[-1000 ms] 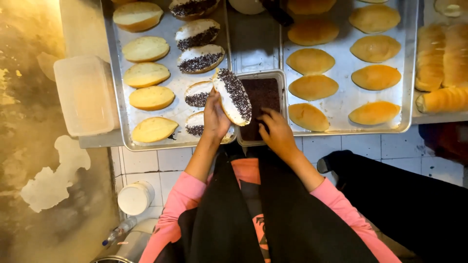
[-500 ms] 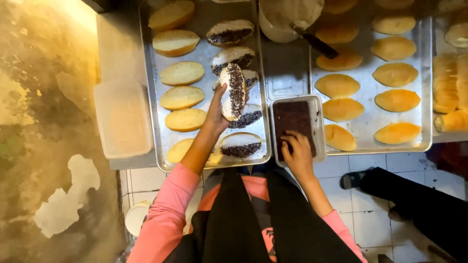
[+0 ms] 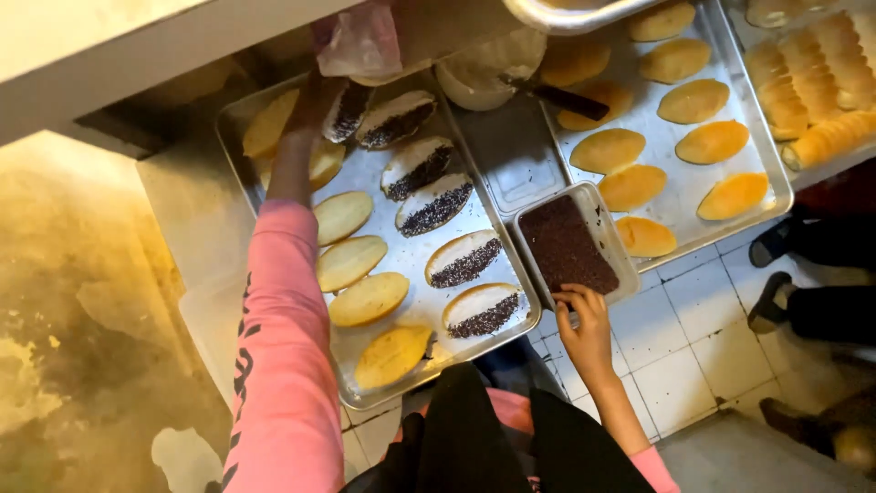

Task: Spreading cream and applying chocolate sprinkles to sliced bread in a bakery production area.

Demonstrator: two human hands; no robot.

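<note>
Left hand (image 3: 310, 105) grasps a sprinkle-coated bun (image 3: 349, 111) over a metal tray (image 3: 401, 265) of buns; right hand (image 3: 584, 315) grips the sprinkle tub (image 3: 570, 245) edge.

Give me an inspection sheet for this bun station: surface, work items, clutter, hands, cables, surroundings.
Surface: two metal trays side by side, the left tray and the right tray, above a white tiled floor.
Work items: sprinkle-topped bun at the left tray's far end; five more sprinkled buns in a column; plain buns beside them; a sprinkle container between the trays.
Clutter: a knife on a flat lid; a plastic bag at the top.
Hands: left hand at the far sprinkled bun, grip unclear; right hand touching the container's near rim.
Cables: nothing seen.
Surroundings: other people's feet at right; stained floor at left.
</note>
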